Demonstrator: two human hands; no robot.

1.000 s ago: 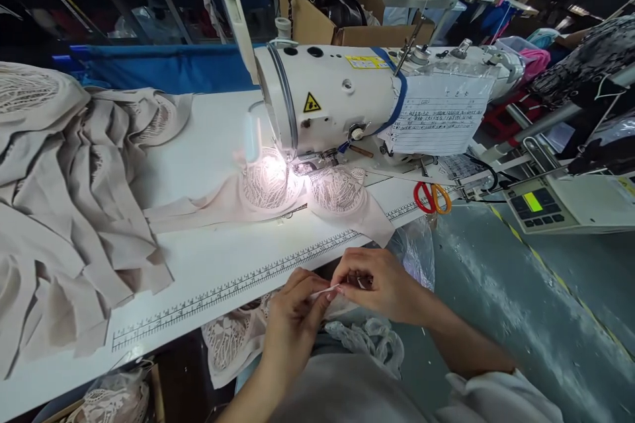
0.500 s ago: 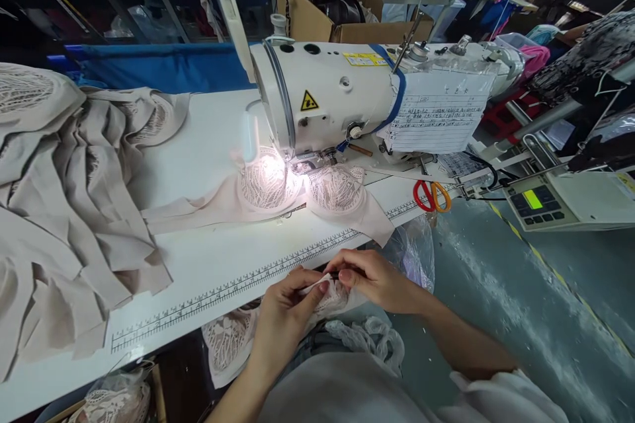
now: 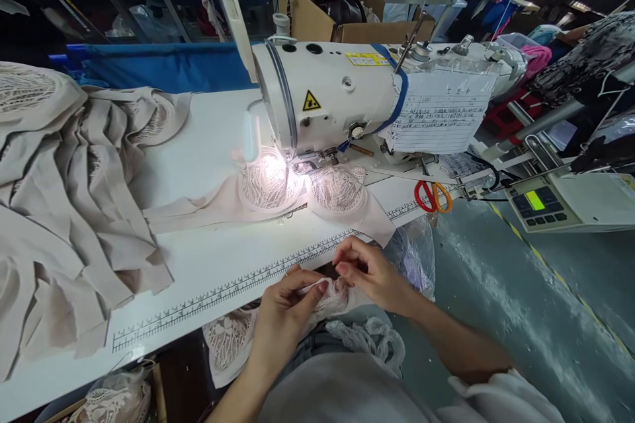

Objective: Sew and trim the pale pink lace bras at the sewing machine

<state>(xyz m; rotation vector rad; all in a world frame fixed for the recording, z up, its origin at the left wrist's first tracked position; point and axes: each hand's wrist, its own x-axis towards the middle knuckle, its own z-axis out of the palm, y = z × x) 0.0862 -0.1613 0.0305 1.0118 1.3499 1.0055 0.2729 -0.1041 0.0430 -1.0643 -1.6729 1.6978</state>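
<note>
Below the table's front edge, my left hand [image 3: 290, 301] pinches the edge of a pale pink lace bra [image 3: 330, 304] between thumb and fingers. My right hand [image 3: 370, 274] is just above and to the right of that edge, its thumb and index finger drawn together. Anything between those fingertips is too small to make out. More of the lace, a cup [image 3: 229, 342], hangs in my lap left of my left wrist. Another lace bra [image 3: 340, 190] lies across the sewing machine bed, its left cup under the lit needle area of the white sewing machine [image 3: 327, 92].
A heap of pale pink bras [image 3: 64, 211] covers the table's left end. A printed ruler [image 3: 238, 289] runs along the front edge. Red and orange-handled scissors [image 3: 433, 197] lie at the right, near a control panel [image 3: 538, 201]. A handwritten sheet [image 3: 439, 109] hangs on the machine.
My right hand has lifted slightly up from the lace edge, coming apart from my left fingers. My left hand stays on the lace. The bra on the machine has not moved.
</note>
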